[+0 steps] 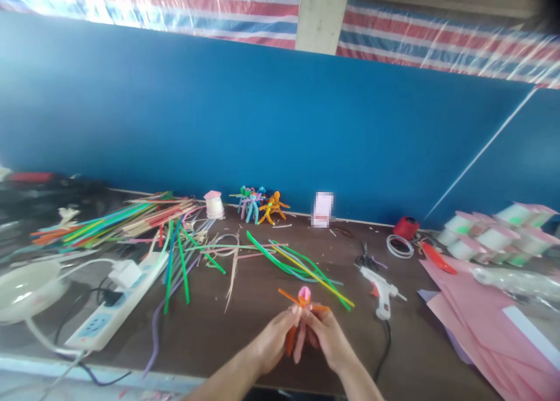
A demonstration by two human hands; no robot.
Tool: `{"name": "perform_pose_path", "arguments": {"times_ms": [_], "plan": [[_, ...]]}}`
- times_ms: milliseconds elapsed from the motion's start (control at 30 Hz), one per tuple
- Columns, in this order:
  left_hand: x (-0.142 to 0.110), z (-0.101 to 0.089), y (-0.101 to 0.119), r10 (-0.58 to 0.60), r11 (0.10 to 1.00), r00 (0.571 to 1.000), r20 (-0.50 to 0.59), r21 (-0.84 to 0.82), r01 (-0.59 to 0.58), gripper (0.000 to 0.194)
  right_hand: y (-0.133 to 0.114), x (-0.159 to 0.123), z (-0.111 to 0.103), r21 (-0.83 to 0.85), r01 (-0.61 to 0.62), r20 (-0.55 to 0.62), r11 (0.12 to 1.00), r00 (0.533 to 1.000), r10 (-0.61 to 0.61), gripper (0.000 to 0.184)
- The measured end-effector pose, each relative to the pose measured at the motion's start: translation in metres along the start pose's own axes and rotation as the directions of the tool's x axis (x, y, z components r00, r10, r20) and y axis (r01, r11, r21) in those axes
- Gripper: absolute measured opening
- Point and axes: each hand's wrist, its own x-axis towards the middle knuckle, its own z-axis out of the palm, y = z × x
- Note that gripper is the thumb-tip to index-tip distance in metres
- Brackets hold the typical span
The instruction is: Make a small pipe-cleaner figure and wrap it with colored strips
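Near the table's front edge, my left hand [278, 338] and my right hand [327, 334] are close together, both closed on one small pipe-cleaner figure [304, 297]. Its round pink head points up, and orange arms stick out to either side. Orange and pink lengths hang down between my palms. My fingertips pinch it just below the head; the exact grip is partly hidden. Beyond my hands lie loose green and yellow pipe cleaners [306, 267]. A white glue gun [384, 293] rests to the right of my right hand.
Finished-looking pipe-cleaner figures [273, 207] stand at the back. A heap of coloured pipe cleaners [114, 223] and a white power strip [118, 302] lie left. Scissors [366, 258], pink sheets [470, 325] and stacked white cups [499, 234] are right. The glue gun's black cord [387, 351] runs forward.
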Motion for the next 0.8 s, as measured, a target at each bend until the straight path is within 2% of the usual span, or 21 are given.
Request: {"name": "perform_pose_path", "arguments": {"times_ms": [67,133,200,433,600,800], "plan": [[0.009,-0.005,0.007,-0.007,0.999,0.997,-0.079,0.036,0.01,0.043,-0.009,0.007,0.005,-0.016,0.074,0.046,0.997,0.996,-0.074,0.032],[0.017,-0.01,0.011,0.017,1.0,0.984,-0.175,0.001,-0.017,0.038,-0.016,0.014,0.01,0.044,0.105,0.088,0.993,0.99,-0.109,0.028],[0.023,-0.013,0.013,0.043,0.998,0.975,-0.219,-0.03,-0.05,0.034,-0.019,0.021,0.013,0.125,0.103,0.056,0.987,0.992,-0.11,0.032],[0.025,-0.017,0.015,0.089,0.996,0.972,-0.216,-0.013,-0.093,0.034,-0.006,0.033,0.011,0.227,0.106,-0.141,0.968,0.987,-0.075,0.027],[0.027,-0.018,0.015,0.074,0.997,0.973,-0.22,0.01,-0.073,0.031,-0.001,0.037,0.011,0.264,0.068,-0.162,0.962,0.986,-0.025,0.025],[0.03,-0.027,0.004,0.092,0.995,0.95,-0.3,0.06,-0.078,0.035,-0.007,0.042,0.014,0.254,0.019,-0.13,0.967,0.991,0.015,0.028]]}}
